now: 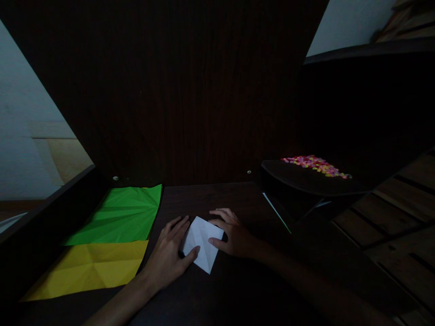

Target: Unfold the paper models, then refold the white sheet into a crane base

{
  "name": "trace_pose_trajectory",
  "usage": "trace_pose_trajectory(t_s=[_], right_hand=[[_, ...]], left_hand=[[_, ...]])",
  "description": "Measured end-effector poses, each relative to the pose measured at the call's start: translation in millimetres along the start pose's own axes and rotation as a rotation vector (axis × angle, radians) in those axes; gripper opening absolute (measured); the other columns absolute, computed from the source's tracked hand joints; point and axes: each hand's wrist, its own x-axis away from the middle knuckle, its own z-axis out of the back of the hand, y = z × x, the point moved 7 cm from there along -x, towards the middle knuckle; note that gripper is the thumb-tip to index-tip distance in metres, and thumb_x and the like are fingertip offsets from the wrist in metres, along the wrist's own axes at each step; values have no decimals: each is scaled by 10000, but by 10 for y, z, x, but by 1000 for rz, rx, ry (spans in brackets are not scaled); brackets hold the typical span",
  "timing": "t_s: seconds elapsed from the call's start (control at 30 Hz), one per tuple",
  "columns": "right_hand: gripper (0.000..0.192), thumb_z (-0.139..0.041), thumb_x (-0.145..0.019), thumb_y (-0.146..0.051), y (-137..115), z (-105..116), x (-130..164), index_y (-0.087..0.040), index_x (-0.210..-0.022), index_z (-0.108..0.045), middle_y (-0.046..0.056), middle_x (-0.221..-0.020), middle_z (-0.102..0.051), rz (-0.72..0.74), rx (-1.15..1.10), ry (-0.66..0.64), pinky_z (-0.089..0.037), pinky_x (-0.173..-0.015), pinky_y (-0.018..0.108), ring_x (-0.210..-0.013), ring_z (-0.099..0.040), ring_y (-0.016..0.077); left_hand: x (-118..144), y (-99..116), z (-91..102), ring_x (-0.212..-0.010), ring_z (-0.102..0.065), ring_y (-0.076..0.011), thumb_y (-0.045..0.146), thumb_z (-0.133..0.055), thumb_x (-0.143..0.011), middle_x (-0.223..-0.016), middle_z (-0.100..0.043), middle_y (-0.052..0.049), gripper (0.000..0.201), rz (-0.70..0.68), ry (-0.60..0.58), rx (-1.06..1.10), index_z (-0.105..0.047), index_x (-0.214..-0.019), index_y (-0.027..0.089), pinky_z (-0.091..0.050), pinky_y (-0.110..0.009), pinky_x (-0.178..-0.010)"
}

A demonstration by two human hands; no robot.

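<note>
A small folded white paper (203,242) with visible creases lies on the dark wooden surface in front of me, one corner pointing towards me. My left hand (172,251) rests along its left side, thumb on the paper and the other fingers stretched out by its upper left edge. On the right side, my right hand (231,233) touches the paper with its thumb and fingertips, fingers spread apart. Neither hand wraps round the sheet; it stays flat under them.
To the left lie a creased green sheet (125,215) and a creased yellow sheet (98,267). A thin pale green strip (277,213) is at the right. Many pink, red and yellow petal-like bits (317,165) sit on a curved shelf (299,179). A dark wooden panel (204,99) rises behind.
</note>
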Motion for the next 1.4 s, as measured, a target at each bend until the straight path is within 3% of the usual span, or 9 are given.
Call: trace_pose_trajectory(t_s=[0.3,0.47,0.67,0.77,0.9,1.07,1.4], right_hand=[[437,-729,-756,-239,-15,16,-11,-182,-1169,-597,127,-1298,-565,0,-169,10,-383,-1035,500,-1240,-452,287],[420,-719,-778,-247,-10,31,-10,-211,-1176,-591,97,-1191,-608,-82,-291,-4,-454,-950,445,-1118,-549,259],[460,-743,-735,-213,38,43,-6,-203,-1167,-587,57,-1032,-641,-168,-463,86,-476,-870,382,-958,-601,212],[439,-743,-744,-247,55,-11,-12,-190,-1155,-602,17,-890,-635,-185,-641,36,-475,-762,321,-818,-595,171],[444,-783,-711,-295,26,-72,-15,-175,-1117,-649,-17,-775,-624,-178,-800,-79,-444,-674,273,-714,-576,142],[422,-806,-672,-315,-27,-88,-1,-166,-1054,-706,-19,-726,-649,-197,-804,-131,-432,-638,262,-664,-571,139],[432,-800,-698,-306,-49,-92,25,-201,-1113,-737,24,-858,-720,-158,-658,-192,-454,-664,258,-740,-615,167]], left_hand=[[-16,-147,-15,-1267,-514,-340,324,-705,-785,-1327,-605,-139,483,168,-38,204,-607,-1239,191,-443,-565,-1012],[-38,-152,16,-1021,-673,-267,302,-680,-806,-1076,-718,-79,365,294,-85,523,-589,-1145,201,-529,-446,-899],[-37,-60,13,-865,-692,-228,269,-726,-762,-906,-728,-41,404,350,-93,849,-561,-1121,187,-542,-353,-779],[-8,-22,-67,-825,-683,-220,275,-757,-738,-860,-715,-36,479,381,-144,989,-556,-1162,178,-531,-339,-748],[23,116,-172,-924,-669,-235,338,-782,-736,-963,-712,-66,527,372,-295,1194,-572,-1191,174,-522,-337,-782],[31,150,-190,-785,-657,-196,464,-696,-817,-870,-723,-44,362,441,-329,1164,-679,-1014,162,-499,-276,-680],[35,47,-195,-652,-580,-160,537,-624,-845,-699,-672,-13,404,441,-259,1034,-734,-821,149,-429,-227,-579]])
